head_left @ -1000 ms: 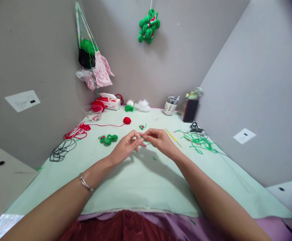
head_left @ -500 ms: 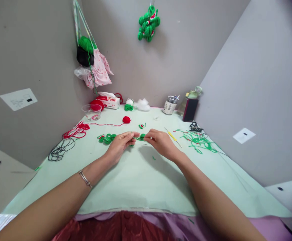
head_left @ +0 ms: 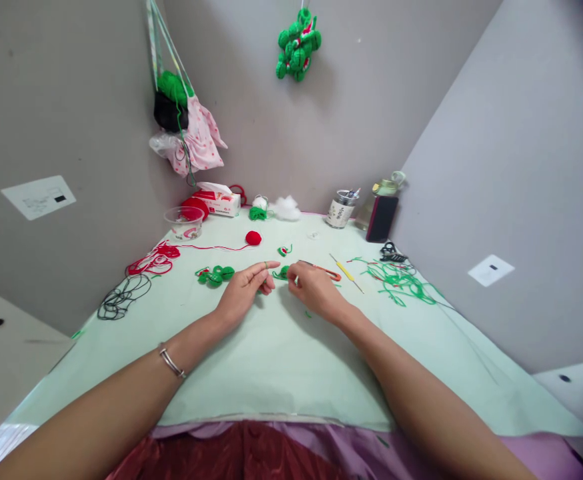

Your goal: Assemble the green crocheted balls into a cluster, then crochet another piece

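My left hand (head_left: 245, 288) is at the middle of the table, its thumb and forefinger pressed together with a thin green strand at the fingertips. Just to its right, my right hand (head_left: 316, 287) is closed, its fingertips beside a small green crocheted piece (head_left: 283, 272); what it pinches is too small to make out. An orange-handled tool (head_left: 332, 273) lies behind my right hand, partly hidden. Left of my left hand rest green crocheted balls (head_left: 215, 275). A small green and red piece (head_left: 284, 251) lies beyond both hands. To the right is a yellow crochet hook (head_left: 346, 271).
Red yarn (head_left: 156, 259) and black cord (head_left: 121, 297) lie left; green yarn scraps (head_left: 401, 281) lie right. Along the back stand a clear tub (head_left: 184, 225), tissue box (head_left: 221, 203), pen tin (head_left: 340, 211) and phone (head_left: 382, 219). A red yarn ball (head_left: 253, 238) sits mid-table.
The orange-handled tool now shows beside my right hand. My right hand has shifted slightly left and its fingers have curled in more. My left hand has barely moved.
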Motion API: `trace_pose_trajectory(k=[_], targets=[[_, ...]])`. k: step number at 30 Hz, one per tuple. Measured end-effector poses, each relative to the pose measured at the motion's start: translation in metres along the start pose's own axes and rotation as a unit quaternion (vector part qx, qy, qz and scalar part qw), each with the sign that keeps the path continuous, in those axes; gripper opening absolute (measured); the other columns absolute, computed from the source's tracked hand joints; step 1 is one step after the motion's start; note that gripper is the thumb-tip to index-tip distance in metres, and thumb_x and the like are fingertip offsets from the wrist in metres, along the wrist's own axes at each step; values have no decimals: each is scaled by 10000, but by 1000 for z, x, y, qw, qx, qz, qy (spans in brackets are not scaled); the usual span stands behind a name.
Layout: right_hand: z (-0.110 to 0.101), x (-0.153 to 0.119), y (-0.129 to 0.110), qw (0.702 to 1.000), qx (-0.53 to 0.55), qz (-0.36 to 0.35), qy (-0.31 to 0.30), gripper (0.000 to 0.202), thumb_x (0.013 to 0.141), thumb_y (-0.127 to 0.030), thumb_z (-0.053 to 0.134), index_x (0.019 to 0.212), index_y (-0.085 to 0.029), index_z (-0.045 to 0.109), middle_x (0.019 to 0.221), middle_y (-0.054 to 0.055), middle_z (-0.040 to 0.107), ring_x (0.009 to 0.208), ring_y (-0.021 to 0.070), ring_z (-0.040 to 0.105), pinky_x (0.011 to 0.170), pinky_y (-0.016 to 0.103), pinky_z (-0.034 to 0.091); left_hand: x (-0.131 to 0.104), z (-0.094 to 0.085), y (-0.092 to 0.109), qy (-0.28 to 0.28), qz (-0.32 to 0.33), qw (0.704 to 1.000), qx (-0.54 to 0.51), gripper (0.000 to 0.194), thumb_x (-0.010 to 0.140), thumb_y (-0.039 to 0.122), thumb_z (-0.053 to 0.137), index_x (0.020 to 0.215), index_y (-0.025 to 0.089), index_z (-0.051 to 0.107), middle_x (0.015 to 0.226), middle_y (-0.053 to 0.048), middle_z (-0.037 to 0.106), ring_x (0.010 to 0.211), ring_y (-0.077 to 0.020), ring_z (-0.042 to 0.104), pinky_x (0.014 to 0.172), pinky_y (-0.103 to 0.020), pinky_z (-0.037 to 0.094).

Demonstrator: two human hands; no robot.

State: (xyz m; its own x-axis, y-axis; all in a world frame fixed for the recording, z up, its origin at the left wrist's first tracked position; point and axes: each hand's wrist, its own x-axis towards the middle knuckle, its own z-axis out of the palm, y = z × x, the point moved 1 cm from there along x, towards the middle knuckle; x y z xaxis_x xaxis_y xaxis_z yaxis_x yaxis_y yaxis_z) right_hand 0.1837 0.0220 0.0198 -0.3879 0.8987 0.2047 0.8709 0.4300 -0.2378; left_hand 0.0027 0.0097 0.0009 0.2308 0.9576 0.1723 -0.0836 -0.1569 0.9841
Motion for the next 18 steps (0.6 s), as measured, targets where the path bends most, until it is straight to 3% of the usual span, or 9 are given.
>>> trace_pose_trajectory(k=[2, 4, 6, 7, 9, 15, 18], targets=[[-8, -1, 4, 969, 236, 48, 64, 122, 833, -146, 532, 924, -166, 612, 761, 22, 663, 638, 149, 617, 619, 271, 468, -1, 0, 0, 6, 5, 1000, 10, 311, 893, 360, 574, 1098, 186, 731, 729, -12, 629, 676, -144, 551, 734, -291, 471], [-13, -1, 4, 886, 448, 81, 87, 149, 799, -218, 607, 941, -172, 604, 696, -11, 642, 606, 140, 619, 614, 277, 505, -2, 1, -1, -6, 3, 1000, 13, 291, 886, 372, 583, 1040, 187, 746, 740, -20, 640, 683, -150, 555, 734, -296, 472], [-15, -1, 0, 817, 562, 97, 87, 200, 752, -285, 694, 896, -169, 618, 697, -3, 661, 647, 149, 653, 655, 292, 535, -3, 3, -2, -31, -1, 999, 11, 271, 882, 383, 591, 974, 189, 756, 747, -25, 648, 687, -155, 558, 735, -300, 471], [-15, -2, -3, 798, 587, 101, 89, 215, 730, -309, 729, 853, -167, 624, 704, 6, 673, 669, 152, 665, 679, 295, 541, -3, 5, -2, -42, -2, 999, 9, 262, 882, 383, 592, 946, 191, 758, 745, -25, 648, 688, -155, 559, 736, -301, 470], [-13, -2, -7, 786, 602, 99, 98, 228, 713, -338, 760, 792, -165, 634, 715, 15, 686, 679, 145, 665, 692, 285, 535, -5, 7, -1, -54, -2, 999, 6, 247, 881, 376, 597, 899, 189, 757, 738, -25, 646, 689, -155, 561, 739, -300, 469], [-11, -4, -9, 813, 565, 83, 112, 224, 712, -365, 776, 773, -169, 684, 677, -14, 642, 594, 106, 551, 615, 255, 467, -4, 9, 1, -48, -18, 998, -45, 226, 857, 377, 643, 827, 172, 734, 771, -32, 666, 686, -143, 576, 725, -287, 480], [-11, -5, -10, 814, 567, 75, 100, 231, 731, -375, 762, 788, -162, 696, 667, -10, 638, 605, 110, 545, 621, 257, 455, -3, 6, -2, -37, -44, 996, -71, 221, 852, 380, 662, 883, 171, 726, 793, -28, 674, 683, -130, 591, 707, -272, 480]])
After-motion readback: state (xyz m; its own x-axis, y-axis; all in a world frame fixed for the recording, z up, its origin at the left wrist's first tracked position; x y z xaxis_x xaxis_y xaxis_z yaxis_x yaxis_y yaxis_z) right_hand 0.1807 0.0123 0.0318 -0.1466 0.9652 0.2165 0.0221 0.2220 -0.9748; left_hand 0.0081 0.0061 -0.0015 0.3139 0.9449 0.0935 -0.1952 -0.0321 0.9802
